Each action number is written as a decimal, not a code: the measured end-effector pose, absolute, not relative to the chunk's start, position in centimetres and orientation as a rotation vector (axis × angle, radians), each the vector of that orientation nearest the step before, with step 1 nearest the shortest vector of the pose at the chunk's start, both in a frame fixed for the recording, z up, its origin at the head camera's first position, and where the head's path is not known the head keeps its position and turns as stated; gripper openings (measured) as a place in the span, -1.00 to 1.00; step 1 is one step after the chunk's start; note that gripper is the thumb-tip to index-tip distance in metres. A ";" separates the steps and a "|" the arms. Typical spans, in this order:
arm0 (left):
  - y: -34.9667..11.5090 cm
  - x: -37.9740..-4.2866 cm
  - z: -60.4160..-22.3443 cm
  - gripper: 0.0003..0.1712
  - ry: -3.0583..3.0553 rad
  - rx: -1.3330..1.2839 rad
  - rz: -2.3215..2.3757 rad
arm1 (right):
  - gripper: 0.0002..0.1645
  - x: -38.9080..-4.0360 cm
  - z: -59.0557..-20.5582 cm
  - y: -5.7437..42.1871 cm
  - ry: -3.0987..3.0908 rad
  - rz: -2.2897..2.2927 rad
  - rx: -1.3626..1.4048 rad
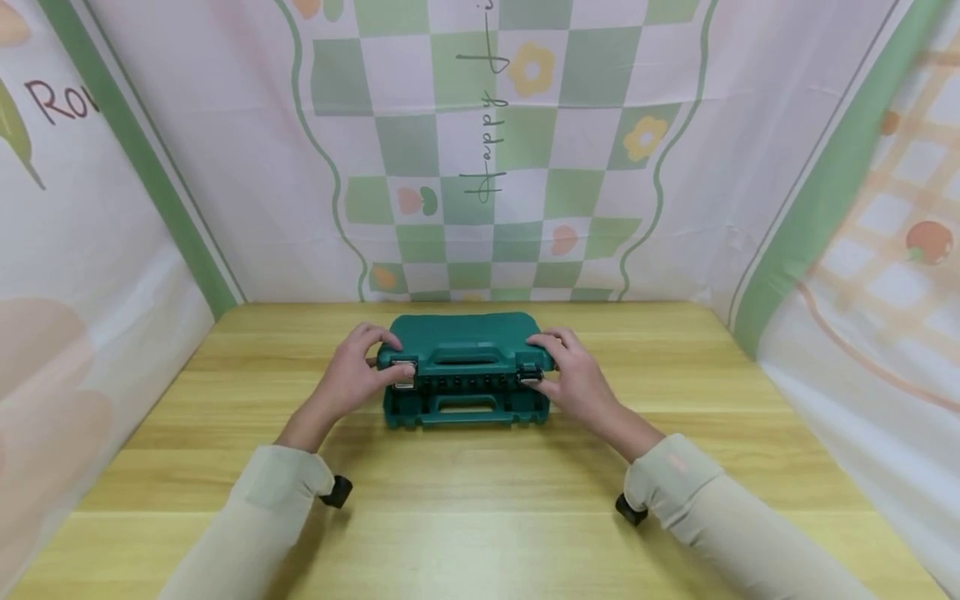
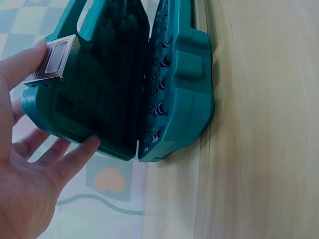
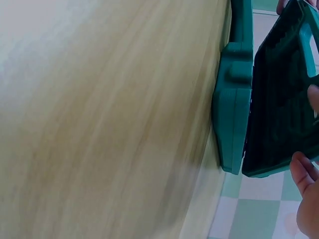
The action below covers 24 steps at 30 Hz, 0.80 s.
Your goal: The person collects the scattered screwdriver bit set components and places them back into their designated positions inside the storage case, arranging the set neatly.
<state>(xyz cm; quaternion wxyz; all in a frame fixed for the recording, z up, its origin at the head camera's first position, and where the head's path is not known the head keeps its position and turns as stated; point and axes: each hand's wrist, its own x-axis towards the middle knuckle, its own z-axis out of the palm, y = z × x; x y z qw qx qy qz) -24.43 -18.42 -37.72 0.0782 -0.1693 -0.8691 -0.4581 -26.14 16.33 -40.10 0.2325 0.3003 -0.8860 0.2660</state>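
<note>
A dark green plastic tool case [image 1: 486, 418] sits toward the far side of the table with its lid [image 1: 465, 327] partly raised. Small dark sockets [image 2: 159, 108] fill the base. My left hand [image 1: 351, 372] grips the lid's left front corner, its thumb against the metal latch [image 2: 55, 59] and fingers along the lid's side. At the opposite front corner my right hand [image 1: 583, 383] holds the lid, thumb by the right latch [image 1: 529, 374] and fingers over the top. In the right wrist view, only part of that hand [image 3: 309, 209] shows beside the lid.
The case stands on a light wooden table [image 1: 465, 517]. Behind it hangs a checked cloth [image 1: 465, 142] with flowers, and printed cloths [image 1: 105, 250] close in both sides. Black devices [image 1: 337, 492] are strapped at both wrists.
</note>
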 end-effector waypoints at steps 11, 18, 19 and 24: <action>-18.5 -24.2 -38.1 -0.54 -2.638 -0.540 -1.305 | -0.33 -25.9 -40.4 16.9 -2.456 0.800 0.868; -18.6 -24.0 -38.8 -0.61 -2.676 -0.581 -1.243 | -0.40 -25.3 -40.8 17.0 -2.506 0.907 0.854; -18.6 -23.9 -38.9 -0.62 -2.678 -0.588 -1.236 | -0.40 -25.2 -40.9 17.0 -2.515 0.913 0.851; -18.6 -23.8 -39.6 -0.67 -2.685 -0.622 -1.184 | -0.42 -24.8 -41.3 17.0 -2.551 0.952 0.840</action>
